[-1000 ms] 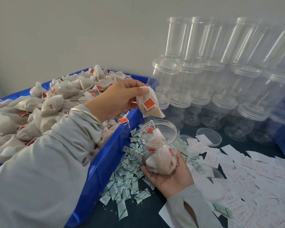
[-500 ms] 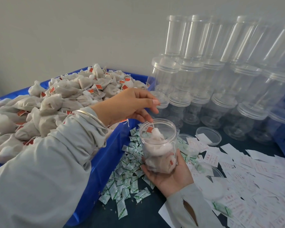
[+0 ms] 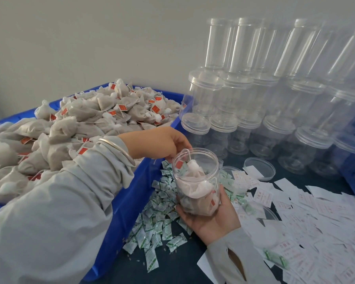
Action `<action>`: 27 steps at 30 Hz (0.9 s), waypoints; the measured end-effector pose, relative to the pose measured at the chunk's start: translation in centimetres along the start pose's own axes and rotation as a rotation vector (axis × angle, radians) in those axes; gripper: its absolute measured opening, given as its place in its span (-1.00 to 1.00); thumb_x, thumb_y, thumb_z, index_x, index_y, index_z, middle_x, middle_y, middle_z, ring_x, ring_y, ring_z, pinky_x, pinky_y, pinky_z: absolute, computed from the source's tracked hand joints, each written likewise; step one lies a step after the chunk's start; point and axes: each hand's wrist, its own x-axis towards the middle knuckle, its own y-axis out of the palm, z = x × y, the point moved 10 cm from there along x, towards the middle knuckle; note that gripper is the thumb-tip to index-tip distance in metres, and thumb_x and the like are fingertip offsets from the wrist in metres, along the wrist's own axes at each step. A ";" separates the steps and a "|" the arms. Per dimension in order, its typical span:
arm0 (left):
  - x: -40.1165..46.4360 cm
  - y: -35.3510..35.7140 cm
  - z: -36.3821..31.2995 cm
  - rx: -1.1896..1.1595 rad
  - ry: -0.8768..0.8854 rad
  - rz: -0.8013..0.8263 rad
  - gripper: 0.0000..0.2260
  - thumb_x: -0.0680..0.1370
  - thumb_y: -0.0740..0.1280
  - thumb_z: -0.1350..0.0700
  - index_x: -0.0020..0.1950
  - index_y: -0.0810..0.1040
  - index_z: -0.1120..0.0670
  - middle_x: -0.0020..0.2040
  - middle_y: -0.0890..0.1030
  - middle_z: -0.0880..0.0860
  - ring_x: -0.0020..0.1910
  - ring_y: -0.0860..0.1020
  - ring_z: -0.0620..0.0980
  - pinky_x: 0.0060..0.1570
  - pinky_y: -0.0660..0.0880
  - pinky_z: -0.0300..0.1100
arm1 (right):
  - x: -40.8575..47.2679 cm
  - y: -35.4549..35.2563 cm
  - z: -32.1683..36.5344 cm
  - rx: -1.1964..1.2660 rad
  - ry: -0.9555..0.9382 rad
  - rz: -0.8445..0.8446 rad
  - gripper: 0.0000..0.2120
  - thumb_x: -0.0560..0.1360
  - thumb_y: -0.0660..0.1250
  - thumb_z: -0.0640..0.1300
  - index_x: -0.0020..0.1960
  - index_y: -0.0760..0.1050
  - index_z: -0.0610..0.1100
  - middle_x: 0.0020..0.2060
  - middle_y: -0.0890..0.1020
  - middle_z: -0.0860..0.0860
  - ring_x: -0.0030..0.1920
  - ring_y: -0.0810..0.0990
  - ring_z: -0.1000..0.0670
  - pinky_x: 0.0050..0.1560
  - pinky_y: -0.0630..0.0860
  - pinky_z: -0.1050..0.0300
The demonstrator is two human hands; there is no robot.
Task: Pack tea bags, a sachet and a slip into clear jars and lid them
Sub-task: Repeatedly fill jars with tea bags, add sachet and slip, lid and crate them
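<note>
The right hand is cradling a clear jar from below, palm up, fingers and thumb curling around its lower half. The jar is standing upright and lidless above the dark table, and it is packed about two-thirds full with pale tea bags, a few red tags showing through the wall. The left hand is reaching over the jar's near rim, its fingertips dipping into the mouth and pressing down on the topmost bag; whether they are pinching it I cannot tell. Half a second earlier that hand was hovering just above the opening, and a second earlier it was holding a bag up in the air. A silver bangle is sitting on the left sleeve. Beside the jar, the blue crate is heaped with more bags, green-printed sachets are lying scattered below it, paper slips are spreading to the right, and stacked empty jars are standing behind.
</note>
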 end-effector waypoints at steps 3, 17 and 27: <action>-0.3 -1.0 0.1 0.005 -0.006 -0.035 -0.72 0.47 0.30 0.35 -0.03 0.59 -0.02 -0.16 0.62 0.10 -0.32 0.48 -0.05 -0.24 0.46 -0.22 | 0.0 0.0 0.0 0.002 0.001 0.000 -0.44 0.49 0.13 0.29 0.17 0.52 -0.16 0.09 0.59 -0.26 0.05 0.54 -0.28 -0.03 0.48 -0.13; -0.8 -1.5 0.2 -0.130 -0.027 -0.035 -0.84 0.50 0.36 0.31 0.00 0.58 0.08 -0.19 0.68 0.12 -0.22 0.65 -0.04 -0.13 0.61 -0.26 | 0.1 -0.2 0.0 -0.008 0.000 -0.003 -0.42 0.48 0.13 0.31 0.14 0.54 -0.16 0.03 0.64 -0.28 0.09 0.54 -0.29 -0.03 0.50 -0.11; -1.1 -2.1 0.0 -0.100 -0.031 -0.088 -0.89 0.51 0.37 0.27 -0.03 0.59 0.08 -0.33 0.65 0.03 -0.33 0.64 -0.12 -0.22 0.60 -0.31 | 0.3 -0.1 -0.1 0.008 0.017 0.014 -0.41 0.47 0.15 0.31 0.22 0.51 -0.14 0.11 0.60 -0.28 0.13 0.53 -0.30 -0.07 0.52 -0.12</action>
